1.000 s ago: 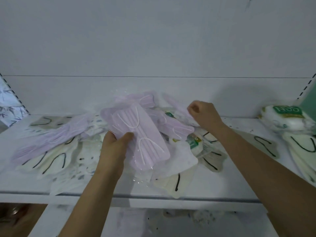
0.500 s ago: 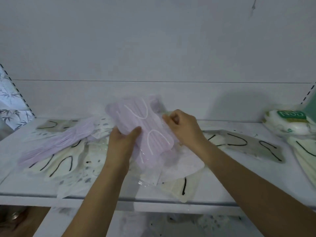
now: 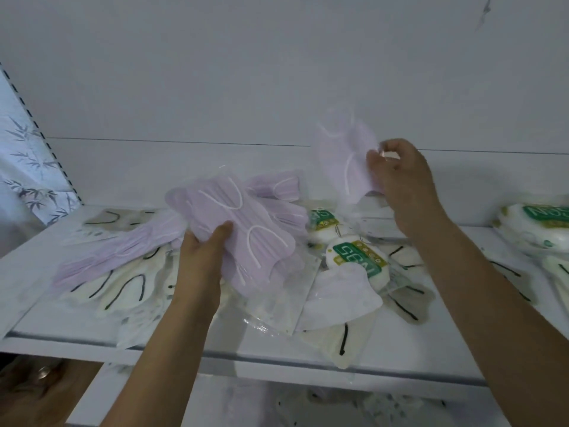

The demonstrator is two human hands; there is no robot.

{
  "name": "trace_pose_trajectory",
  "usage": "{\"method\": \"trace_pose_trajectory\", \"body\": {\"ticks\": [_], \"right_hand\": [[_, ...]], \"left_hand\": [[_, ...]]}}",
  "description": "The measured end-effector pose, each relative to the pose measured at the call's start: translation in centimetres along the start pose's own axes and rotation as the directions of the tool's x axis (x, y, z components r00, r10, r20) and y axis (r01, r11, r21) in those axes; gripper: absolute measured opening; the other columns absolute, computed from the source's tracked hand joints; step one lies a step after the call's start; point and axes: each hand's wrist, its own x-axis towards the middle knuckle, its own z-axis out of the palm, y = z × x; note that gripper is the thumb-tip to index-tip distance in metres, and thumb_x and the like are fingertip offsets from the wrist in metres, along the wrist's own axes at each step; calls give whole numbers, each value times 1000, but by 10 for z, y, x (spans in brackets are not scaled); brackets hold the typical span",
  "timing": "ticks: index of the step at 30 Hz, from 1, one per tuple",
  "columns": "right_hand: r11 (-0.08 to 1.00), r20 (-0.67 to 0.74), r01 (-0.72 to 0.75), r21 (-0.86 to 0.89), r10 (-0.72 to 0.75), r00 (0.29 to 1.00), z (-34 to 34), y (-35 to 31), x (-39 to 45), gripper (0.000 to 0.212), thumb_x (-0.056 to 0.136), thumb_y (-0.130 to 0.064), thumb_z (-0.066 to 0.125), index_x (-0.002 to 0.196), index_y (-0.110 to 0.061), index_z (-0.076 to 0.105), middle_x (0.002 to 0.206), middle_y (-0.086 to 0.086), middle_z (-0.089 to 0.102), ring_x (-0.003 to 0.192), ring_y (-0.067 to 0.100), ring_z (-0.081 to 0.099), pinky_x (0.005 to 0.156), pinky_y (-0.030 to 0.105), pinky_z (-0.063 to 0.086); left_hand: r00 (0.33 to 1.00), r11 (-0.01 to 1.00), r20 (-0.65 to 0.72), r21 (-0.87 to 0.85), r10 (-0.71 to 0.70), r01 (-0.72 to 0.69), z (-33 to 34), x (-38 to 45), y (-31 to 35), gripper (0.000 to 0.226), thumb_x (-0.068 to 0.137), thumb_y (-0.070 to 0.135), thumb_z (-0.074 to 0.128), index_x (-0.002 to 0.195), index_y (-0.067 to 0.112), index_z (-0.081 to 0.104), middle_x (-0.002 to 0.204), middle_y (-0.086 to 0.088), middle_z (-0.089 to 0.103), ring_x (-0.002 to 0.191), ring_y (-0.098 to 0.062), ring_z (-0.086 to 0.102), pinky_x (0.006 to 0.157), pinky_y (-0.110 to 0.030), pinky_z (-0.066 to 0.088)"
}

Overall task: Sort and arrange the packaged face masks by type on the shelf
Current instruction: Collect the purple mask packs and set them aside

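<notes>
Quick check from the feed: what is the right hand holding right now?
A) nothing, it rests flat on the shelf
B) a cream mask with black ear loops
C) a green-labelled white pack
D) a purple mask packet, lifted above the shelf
D: the right hand pinches a purple mask packet up in front of the back wall, clear of the pile on the shelf.

Bamboo-print curtain [image 3: 27,167] at left

Mask packets [image 3: 345,300] crowd the shelf [image 3: 431,349] beneath both hands' fingers; open air above them, bare shelf right of the right wrist.
</notes>
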Motion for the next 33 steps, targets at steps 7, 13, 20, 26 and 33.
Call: {"method": "trace_pose_trajectory", "body": {"ticks": [7, 13, 20, 26, 33], "right_hand": [[950, 395, 237, -204, -142, 908, 79, 24, -58, 10, 90, -23, 68, 95, -26, 59, 83, -7, 63, 76, 8, 63, 66, 17, 46], [695, 601, 524, -493, -164, 782, 104, 62, -17, 57, 89, -51, 63, 137, -22, 51, 133, 0, 58, 113, 21, 59, 93, 35, 47], [513, 556, 536, -670, -132, 821, 95, 73, 18, 29, 97, -36, 55, 81, -14, 64, 89, 9, 70, 88, 30, 64, 66, 32, 39], [624, 383, 567, -538, -418, 824, 98, 8, -28, 29, 98, -25, 44, 105, -15, 71, 94, 10, 73, 86, 35, 66, 70, 38, 51], [727, 696, 597, -339, -233, 679, 111, 17, -62, 44, 94, -63, 41, 110, -32, 67, 111, -12, 68, 102, 10, 63, 80, 28, 46]], "left_hand": [[978, 997, 196, -31, -65, 73, 13, -5, 10, 53, 89, 52, 67, 132, 21, 62, 119, 0, 75, 109, -18, 71, 85, -33, 56], [986, 988, -131, 125, 102, -86, -33, 18, 17, 33, 89, 9, 70, 119, -1, 63, 98, -10, 69, 85, -26, 63, 58, -27, 46], [977, 984, -151, 113, 152, -136, -69, 17, 28, 55, 76, 24, 75, 126, 7, 63, 111, -10, 72, 93, -28, 65, 64, -29, 47], [994, 997, -76, 18, 72, -71, -42, 11, 25, 53, 87, 46, 71, 131, 19, 61, 119, -1, 72, 109, -21, 68, 75, -30, 53], [981, 976, -159, 202, 112, -79, -31, 26, 21, 36, 88, 23, 73, 119, 6, 65, 102, -20, 71, 84, -36, 64, 59, -34, 49]]}}
